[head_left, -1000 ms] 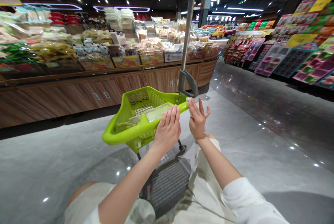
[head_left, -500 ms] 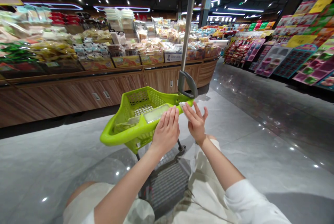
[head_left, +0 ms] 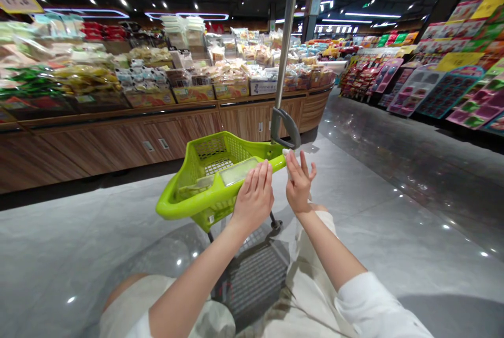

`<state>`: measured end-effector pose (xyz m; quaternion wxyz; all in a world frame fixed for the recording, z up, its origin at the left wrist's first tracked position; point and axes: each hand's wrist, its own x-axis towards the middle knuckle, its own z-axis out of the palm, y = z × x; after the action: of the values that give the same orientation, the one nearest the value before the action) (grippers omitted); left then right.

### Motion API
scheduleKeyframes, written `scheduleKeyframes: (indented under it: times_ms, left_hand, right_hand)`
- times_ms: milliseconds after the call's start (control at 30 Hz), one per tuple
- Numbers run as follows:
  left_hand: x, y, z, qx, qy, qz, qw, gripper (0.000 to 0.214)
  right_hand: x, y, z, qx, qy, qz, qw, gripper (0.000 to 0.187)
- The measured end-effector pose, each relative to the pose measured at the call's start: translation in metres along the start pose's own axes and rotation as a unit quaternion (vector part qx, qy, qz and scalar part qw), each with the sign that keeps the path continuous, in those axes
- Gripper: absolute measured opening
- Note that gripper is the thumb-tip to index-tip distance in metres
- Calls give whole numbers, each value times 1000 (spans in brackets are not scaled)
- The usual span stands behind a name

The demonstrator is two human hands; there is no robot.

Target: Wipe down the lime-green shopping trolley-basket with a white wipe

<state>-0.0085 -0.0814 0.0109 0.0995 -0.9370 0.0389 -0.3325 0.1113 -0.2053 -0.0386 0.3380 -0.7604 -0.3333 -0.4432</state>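
A lime-green shopping cart [head_left: 185,170] stands in front of me, with a thick green handle bar [head_left: 205,199] along its near side. My left hand [head_left: 255,191] is closed over the middle of that bar, its fingers close together and thumb hidden. At the bar's right end, my right hand [head_left: 299,183] presses a small white tissue [head_left: 286,152] against the green plastic. Its index finger lies over the tissue while the other fingers spread apart. Most of the tissue is hidden by the fingers. A clear panel [head_left: 240,170] sits behind the bar.
A grey loop grip [head_left: 289,128] and a tall metal pole [head_left: 287,39] rise at the cart's right corner. Beyond runs a wood-fronted counter [head_left: 98,144] piled with packaged foods. Display racks [head_left: 421,86] line the right side. A lower cart rack [head_left: 255,280] lies between my legs.
My right hand has slid the tissue rightward along the bar to its end, uncovering more green handle between my hands. My left hand keeps its place on the bar.
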Motion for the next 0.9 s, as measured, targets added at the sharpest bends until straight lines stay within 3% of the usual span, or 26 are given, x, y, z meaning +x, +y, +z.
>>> scheduleKeyframes:
  times_ms: [133,300,467,633,800,900]
  left_hand:
    - [0,-1,-1,6,1,2,1000,63]
    - [0,0,-2,5,1,-2,1000,65]
    - [0,1,-2,14,7,0,1000,61]
    - [2,2,-3,12,5,-5,1000,59]
    - [1,2,-2,17,15,-4,1000,59]
    - [1,2,-1,23,11,-2,1000,60]
  right_hand:
    - [-1,-5,-3,21,-41,-67,997,73]
    - [1,2,-5,1,-10,-3,1000,74]
    - [-1,3,-7,-5,-51,-95,994,66]
    - [-1,-1,-7,-6,-18,-26,999,68]
    - [-1,-1,-6,-7,-49,-74,996,66]
    - [4,6,-7,-14,-22,-13,1000,71]
